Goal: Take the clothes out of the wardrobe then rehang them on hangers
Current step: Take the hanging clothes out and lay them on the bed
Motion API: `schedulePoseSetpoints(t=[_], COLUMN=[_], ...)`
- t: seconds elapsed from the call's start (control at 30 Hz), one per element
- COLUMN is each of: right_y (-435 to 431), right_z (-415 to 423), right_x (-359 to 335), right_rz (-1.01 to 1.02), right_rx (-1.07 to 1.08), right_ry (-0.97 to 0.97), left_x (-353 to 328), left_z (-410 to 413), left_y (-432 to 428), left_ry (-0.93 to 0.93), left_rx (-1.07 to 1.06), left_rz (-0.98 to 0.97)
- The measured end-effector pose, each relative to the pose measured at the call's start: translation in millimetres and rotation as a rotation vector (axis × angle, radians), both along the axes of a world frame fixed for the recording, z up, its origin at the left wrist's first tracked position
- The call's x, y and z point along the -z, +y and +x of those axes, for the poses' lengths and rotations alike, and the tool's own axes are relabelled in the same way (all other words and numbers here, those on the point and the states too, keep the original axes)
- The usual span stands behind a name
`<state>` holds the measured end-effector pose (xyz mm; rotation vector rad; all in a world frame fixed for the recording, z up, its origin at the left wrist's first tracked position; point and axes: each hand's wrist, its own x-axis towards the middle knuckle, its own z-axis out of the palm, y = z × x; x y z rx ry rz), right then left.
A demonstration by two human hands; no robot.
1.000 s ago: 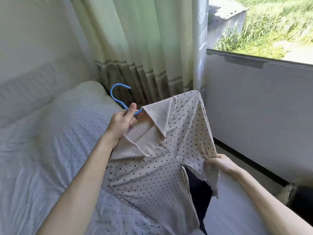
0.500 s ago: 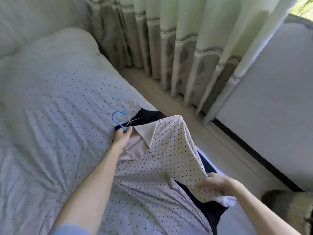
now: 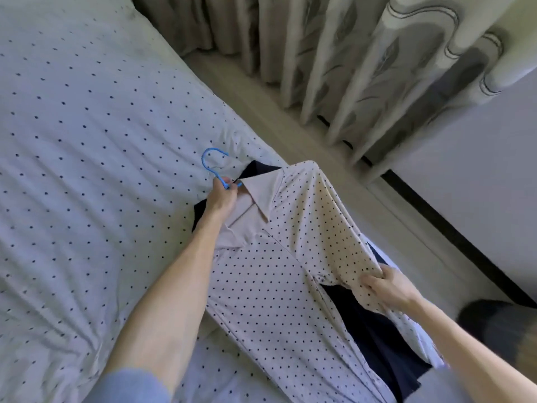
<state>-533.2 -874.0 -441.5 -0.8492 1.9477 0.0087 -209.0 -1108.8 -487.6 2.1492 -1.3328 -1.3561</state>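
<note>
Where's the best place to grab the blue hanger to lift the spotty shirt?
Grab the neck just under the hook of the blue hanger, coming from above the collar, as the left hand does. Only that part sticks out of the spotty shirt; the rest is hidden inside.

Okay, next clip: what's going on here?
A person is fitting a beige dotted shirt on a blue hanger, over a dark garment that lies at the edge of the bed. The left hand grips the hanger's neck at the collar. The right hand pinches the shirt's sleeve and holds it raised off the bed.
</note>
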Motion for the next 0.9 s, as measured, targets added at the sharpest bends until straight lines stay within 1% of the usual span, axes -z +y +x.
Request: schedulePoseSetpoints(t=[0.1,0.17,0.23,0.3,0.4,0.47,0.53,0.57,0.6,0.63,0.67,0.7,0.77,0.83,0.87,0.9], right_y=[-13,-11,-1,14,31,39,50,59,70,82,96,111,139,164,174,181], right_z=[8,10,11,10,14,18,20,22,24,26,30,34,43,52,55,57], right_x=[24,45,61,73,81,79,75,72,69,67,66,65,65,69,70,71], right_rz=[0.016,0.102,0.179,0.16,0.063,-0.019,-0.157,-0.263,-0.366,-0.431,-0.448,-0.433,-0.289,-0.028,0.06,0.112], right_rx=[-0.06,-0.134,-0.251,-0.32,-0.301,-0.258,-0.243,-0.253,-0.269,-0.298,-0.344,-0.397,-0.476,-0.484,-0.455,-0.407], right_ry=[0.035,0.083,0.151,0.247,0.344,0.449,0.596,0.627,0.611,0.557,0.492,0.435,0.334,0.294,0.295,0.295], left_x=[31,51,72,88,101,101,98,94,89,83,78,73,67,61,57,53], left_z=[7,15,23,26,26,23,18,14,8,0,-9,-20,-42,-68,-81,-94], left_y=[-21,-33,-37,-31,-22,-20,-12,-2,13,33,56,80,130,175,194,210], left_ry=[-0.038,-0.079,-0.124,-0.173,-0.195,-0.218,-0.295,-0.356,-0.431,-0.503,-0.547,-0.549,-0.449,-0.322,-0.269,-0.25], left_rx=[0.036,0.057,0.081,0.097,0.105,0.099,0.065,0.043,0.039,0.069,0.14,0.245,0.502,0.77,0.915,1.077], left_rz=[0.016,0.041,0.055,0.019,-0.082,-0.106,-0.101,-0.124,-0.181,-0.271,-0.382,-0.501,-0.69,-0.788,-0.798,-0.767])
